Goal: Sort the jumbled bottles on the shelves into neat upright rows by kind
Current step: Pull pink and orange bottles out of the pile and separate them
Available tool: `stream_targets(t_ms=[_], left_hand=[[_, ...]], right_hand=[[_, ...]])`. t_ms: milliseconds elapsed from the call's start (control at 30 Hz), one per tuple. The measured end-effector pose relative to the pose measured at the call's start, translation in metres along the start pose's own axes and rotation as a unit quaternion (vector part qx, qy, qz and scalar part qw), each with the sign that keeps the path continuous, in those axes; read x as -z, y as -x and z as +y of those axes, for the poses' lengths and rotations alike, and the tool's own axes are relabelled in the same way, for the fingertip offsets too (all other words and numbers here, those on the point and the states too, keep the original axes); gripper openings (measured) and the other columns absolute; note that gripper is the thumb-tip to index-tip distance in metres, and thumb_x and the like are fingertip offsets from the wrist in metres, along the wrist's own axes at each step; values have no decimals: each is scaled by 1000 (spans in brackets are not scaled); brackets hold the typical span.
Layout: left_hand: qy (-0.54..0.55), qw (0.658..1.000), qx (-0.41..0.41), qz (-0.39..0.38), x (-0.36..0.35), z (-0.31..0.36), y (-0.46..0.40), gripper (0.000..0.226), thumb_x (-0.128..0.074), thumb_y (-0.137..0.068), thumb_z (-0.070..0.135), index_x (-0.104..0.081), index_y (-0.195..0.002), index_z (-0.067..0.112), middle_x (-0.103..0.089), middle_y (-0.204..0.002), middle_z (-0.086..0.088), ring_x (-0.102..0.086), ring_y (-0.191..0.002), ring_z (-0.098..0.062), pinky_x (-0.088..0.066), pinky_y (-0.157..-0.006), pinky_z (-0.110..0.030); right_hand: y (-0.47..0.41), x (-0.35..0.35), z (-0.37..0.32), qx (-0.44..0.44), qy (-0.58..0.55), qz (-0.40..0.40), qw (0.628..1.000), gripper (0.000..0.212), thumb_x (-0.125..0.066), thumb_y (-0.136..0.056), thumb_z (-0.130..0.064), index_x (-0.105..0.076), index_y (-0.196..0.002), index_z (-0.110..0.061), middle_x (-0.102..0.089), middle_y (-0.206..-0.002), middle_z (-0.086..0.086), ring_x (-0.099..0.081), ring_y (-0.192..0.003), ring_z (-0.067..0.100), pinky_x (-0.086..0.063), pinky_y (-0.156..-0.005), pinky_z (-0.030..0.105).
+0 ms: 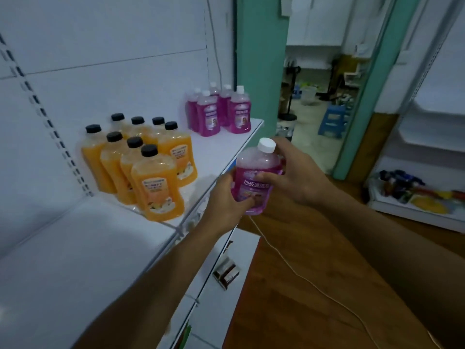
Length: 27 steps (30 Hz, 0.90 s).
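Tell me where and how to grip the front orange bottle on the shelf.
Grip the front orange bottle across its narrower shoulders just under the black cap, coming from the open shelf edge in front. It stands upright, its neighbours crowd the left and back, and the wide body looks awkward for one hand.

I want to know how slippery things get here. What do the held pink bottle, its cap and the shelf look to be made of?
The pink bottle, gripped by the left hand and right hand, looks like clear glossy plastic: the liquid shows through. Its white cap seems opaque plastic, probably ribbed. The shelf looks like white painted metal, smooth with a faint sheen, though laminate is possible.
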<state>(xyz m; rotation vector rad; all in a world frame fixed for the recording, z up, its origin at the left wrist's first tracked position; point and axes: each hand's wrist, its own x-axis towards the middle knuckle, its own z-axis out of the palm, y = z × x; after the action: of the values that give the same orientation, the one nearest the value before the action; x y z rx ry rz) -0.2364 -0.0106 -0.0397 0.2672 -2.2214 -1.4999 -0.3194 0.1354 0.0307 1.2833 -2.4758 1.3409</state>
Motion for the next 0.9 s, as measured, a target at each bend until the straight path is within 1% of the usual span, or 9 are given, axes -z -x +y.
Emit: stream_targets(t_ms=[167,300,400,500,567,633,700,800,900], left_hand=[[-1,1000,12,10,-23,-29,-84,66,-78,-77,11,-44,-133,21,-58,-116,4,-60,-95,-4,-51,-66,-9],[-3,999,21,44,-40,-48,-152,67,-77,-80,19,-41,-137,24,-55,-123,5,-58,-103,-11,-51,-69,-9],[-4,995,38,89,-44,-59,-198,67,-77,-80,20,-42,-137,21,-56,-123,5,-58,-108,-13,-53,-78,-13],[-23,989,54,135,-39,-72,-241,71,-80,-76,30,-44,-137,21,-60,-124,3,-60,-110,-16,-55,-90,-28],[-16,985,55,165,-33,-82,-265,72,-82,-74,28,-47,-136,22,-62,-121,4,-62,-108,-14,-55,-88,-23],[-7,977,64,206,-28,-92,-285,68,-83,-72,19,-51,-132,20,-63,-116,4,-64,-103,-11,-53,-80,-15],[11,969,80,234,-22,-105,-304,65,-84,-71,10,-54,-128,17,-64,-113,1,-64,-99,-10,-53,-75,-12],[-12,962,80,260,-9,-128,-336,63,-84,-70,12,-55,-126,16,-63,-113,-2,-63,-100,-12,-55,-81,-19],[-65,950,98,289,1,-146,-365,65,-87,-65,23,-57,-122,19,-57,-113,-3,-60,-101,-17,-53,-89,-30]], right_hand=[[-70,3,55,10,3,-9,1000,74,-76,-82,-18,-34,-142,-28,-52,-134,-2,-52,-107,8,-44,-68,-1],[-138,5,103,39,5,-37,999,74,-76,-82,-18,-35,-143,-27,-51,-132,-7,-53,-108,8,-46,-74,3],[-192,4,128,78,3,-73,994,71,-77,-80,-19,-39,-140,-24,-55,-131,-3,-54,-106,7,-49,-86,18],[-246,-4,146,120,18,-99,988,70,-79,-79,-22,-41,-138,-23,-58,-127,-1,-58,-108,15,-49,-91,27],[-277,-14,154,140,24,-113,983,72,-79,-79,-23,-40,-139,-24,-57,-131,1,-56,-114,18,-45,-93,26],[-305,-27,160,156,33,-126,979,72,-78,-79,-22,-39,-139,-25,-56,-133,1,-54,-118,19,-41,-94,24],[-330,-40,167,173,51,-140,974,72,-77,-80,-22,-38,-140,-25,-55,-135,2,-53,-120,21,-43,-97,31],[-366,-59,174,187,86,-145,968,75,-75,-81,-25,-33,-144,-27,-52,-138,5,-50,-123,27,-44,-101,42],[-398,-71,175,194,135,-141,961,76,-74,-82,-27,-32,-145,-24,-50,-139,8,-45,-124,28,-42,-102,42]])
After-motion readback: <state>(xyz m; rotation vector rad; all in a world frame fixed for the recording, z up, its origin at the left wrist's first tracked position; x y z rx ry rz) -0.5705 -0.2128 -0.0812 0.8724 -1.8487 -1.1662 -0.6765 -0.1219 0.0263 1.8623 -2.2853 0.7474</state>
